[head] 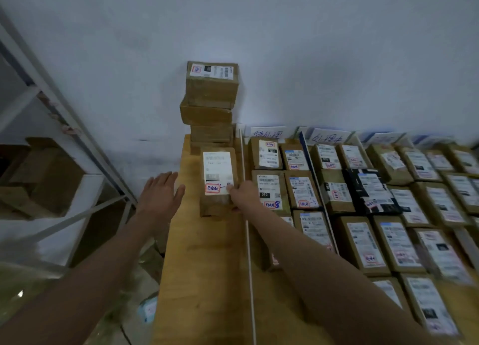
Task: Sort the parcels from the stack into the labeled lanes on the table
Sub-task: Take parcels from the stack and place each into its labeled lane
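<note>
Right hand (242,193) is on the parcel (217,181), fingers curled onto its near right edge, thumb on the label. The parcel lies flat on the worktop (202,267) before the stack (211,103), long axis running away from the person. Left hand (159,193) hovers spread and empty just left. Lanes (363,189) lie rightward, so the right hand looks nearer.

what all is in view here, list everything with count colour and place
stack of parcels: about four, brown, far end of table by wall
held parcel: one, brown with white label, in front of the stack
sorted parcels: many, brown and one black, in lanes on the right
lane signs: several, white, along the wall
table: one, wooden
shelf rack: one, white, left
left hand: open, off the table's left edge
right hand: grips held parcel
</note>
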`<state>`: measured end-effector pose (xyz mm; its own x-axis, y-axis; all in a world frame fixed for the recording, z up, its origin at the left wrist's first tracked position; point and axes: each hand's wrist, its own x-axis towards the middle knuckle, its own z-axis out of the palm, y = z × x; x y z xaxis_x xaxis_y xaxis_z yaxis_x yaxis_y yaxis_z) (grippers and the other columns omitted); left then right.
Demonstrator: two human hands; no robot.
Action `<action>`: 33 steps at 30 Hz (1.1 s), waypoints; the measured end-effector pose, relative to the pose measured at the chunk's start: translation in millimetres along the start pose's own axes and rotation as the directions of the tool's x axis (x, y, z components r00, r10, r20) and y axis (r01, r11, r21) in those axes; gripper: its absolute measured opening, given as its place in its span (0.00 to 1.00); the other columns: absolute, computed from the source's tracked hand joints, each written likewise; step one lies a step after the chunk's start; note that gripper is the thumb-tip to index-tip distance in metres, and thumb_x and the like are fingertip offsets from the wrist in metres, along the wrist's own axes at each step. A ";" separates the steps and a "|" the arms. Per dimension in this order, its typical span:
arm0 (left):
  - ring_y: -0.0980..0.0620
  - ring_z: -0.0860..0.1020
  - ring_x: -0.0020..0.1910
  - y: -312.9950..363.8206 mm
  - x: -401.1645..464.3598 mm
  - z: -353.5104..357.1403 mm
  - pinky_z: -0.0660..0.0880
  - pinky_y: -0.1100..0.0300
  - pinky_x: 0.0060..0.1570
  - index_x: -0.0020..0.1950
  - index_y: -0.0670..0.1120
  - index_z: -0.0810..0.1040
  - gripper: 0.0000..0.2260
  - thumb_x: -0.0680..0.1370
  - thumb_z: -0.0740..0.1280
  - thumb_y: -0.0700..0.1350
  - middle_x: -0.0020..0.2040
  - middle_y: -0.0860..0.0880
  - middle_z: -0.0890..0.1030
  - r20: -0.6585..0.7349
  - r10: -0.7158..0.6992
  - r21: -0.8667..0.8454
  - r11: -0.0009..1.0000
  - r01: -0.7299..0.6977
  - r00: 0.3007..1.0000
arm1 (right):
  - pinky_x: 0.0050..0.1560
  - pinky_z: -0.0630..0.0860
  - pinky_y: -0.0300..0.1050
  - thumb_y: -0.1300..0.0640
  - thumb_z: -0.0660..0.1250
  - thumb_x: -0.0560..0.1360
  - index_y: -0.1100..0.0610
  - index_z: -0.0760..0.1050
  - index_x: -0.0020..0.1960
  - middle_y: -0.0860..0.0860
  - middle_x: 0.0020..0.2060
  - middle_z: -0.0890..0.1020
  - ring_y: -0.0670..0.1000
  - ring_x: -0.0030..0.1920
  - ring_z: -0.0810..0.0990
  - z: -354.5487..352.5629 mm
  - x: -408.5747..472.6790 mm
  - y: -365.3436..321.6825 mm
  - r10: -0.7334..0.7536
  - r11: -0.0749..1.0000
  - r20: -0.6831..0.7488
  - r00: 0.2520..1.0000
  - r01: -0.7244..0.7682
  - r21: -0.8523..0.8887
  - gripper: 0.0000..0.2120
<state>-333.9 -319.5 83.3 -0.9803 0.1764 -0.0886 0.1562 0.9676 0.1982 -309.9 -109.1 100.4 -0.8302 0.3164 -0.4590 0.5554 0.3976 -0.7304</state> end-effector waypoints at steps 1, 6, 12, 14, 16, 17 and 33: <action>0.47 0.63 0.75 10.0 -5.3 -4.8 0.55 0.49 0.75 0.77 0.44 0.63 0.24 0.84 0.52 0.54 0.75 0.44 0.67 -0.017 0.025 -0.012 1.000 -0.026 1.000 | 0.53 0.82 0.53 0.53 0.65 0.81 0.65 0.76 0.57 0.60 0.55 0.82 0.58 0.53 0.83 -12.5 -9.2 0.9 -0.011 1.000 -0.017 1.000 0.011 0.006 0.15; 0.44 0.68 0.71 61.8 -36.1 -24.4 0.59 0.49 0.73 0.75 0.42 0.67 0.23 0.84 0.55 0.52 0.73 0.42 0.70 -0.076 0.133 -0.005 0.991 -0.133 0.988 | 0.55 0.81 0.56 0.54 0.64 0.81 0.65 0.77 0.59 0.60 0.57 0.81 0.58 0.55 0.81 -77.5 -53.8 22.8 -0.039 0.998 -0.073 0.997 0.043 0.042 0.15; 0.44 0.70 0.69 140.7 -93.1 -23.6 0.61 0.48 0.71 0.74 0.42 0.68 0.22 0.83 0.55 0.52 0.71 0.43 0.72 -0.093 0.206 0.037 0.978 -0.204 0.974 | 0.53 0.82 0.55 0.53 0.65 0.81 0.65 0.77 0.57 0.60 0.55 0.82 0.58 0.52 0.82 -161.7 -110.0 89.8 -0.017 0.998 -0.161 0.987 0.028 0.064 0.15; 0.45 0.69 0.70 172.6 -117.5 -18.2 0.60 0.49 0.72 0.74 0.43 0.68 0.22 0.83 0.55 0.52 0.72 0.44 0.71 -0.070 0.221 0.052 0.975 -0.218 0.973 | 0.48 0.83 0.50 0.53 0.65 0.80 0.62 0.76 0.49 0.59 0.53 0.83 0.53 0.44 0.82 -188.9 -133.5 119.2 -0.003 0.998 -0.203 0.979 0.015 0.059 0.11; 0.46 0.70 0.69 203.7 -142.6 -10.3 0.61 0.49 0.72 0.73 0.44 0.69 0.22 0.83 0.54 0.53 0.71 0.45 0.73 -0.054 0.250 0.052 0.968 -0.247 0.967 | 0.50 0.83 0.54 0.53 0.65 0.80 0.63 0.77 0.51 0.59 0.51 0.82 0.55 0.46 0.82 -215.1 -157.6 150.5 0.017 0.998 -0.230 0.973 -0.002 0.064 0.13; 0.46 0.70 0.68 220.2 -155.2 -6.5 0.62 0.49 0.71 0.73 0.44 0.69 0.22 0.83 0.53 0.53 0.70 0.45 0.73 -0.047 0.268 0.047 0.963 -0.266 0.962 | 0.52 0.82 0.56 0.53 0.65 0.80 0.64 0.77 0.55 0.59 0.51 0.82 0.58 0.49 0.83 -228.2 -169.9 166.5 0.033 0.997 -0.236 0.971 -0.014 0.082 0.14; 0.50 0.66 0.72 452.6 -267.1 40.1 0.51 0.52 0.76 0.75 0.46 0.66 0.23 0.84 0.49 0.55 0.72 0.48 0.71 0.070 0.541 0.000 0.840 -0.542 0.838 | 0.55 0.81 0.59 0.54 0.64 0.81 0.61 0.68 0.71 0.58 0.61 0.79 0.59 0.60 0.79 -392.4 -283.1 360.3 0.239 0.959 -0.373 0.896 -0.159 0.234 0.21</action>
<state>3.5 78.7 157.5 -0.7289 0.6837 -0.0358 0.6627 0.7176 0.2141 144.4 282.6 165.6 -0.5931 0.7002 -0.3973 0.6531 0.1300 -0.7460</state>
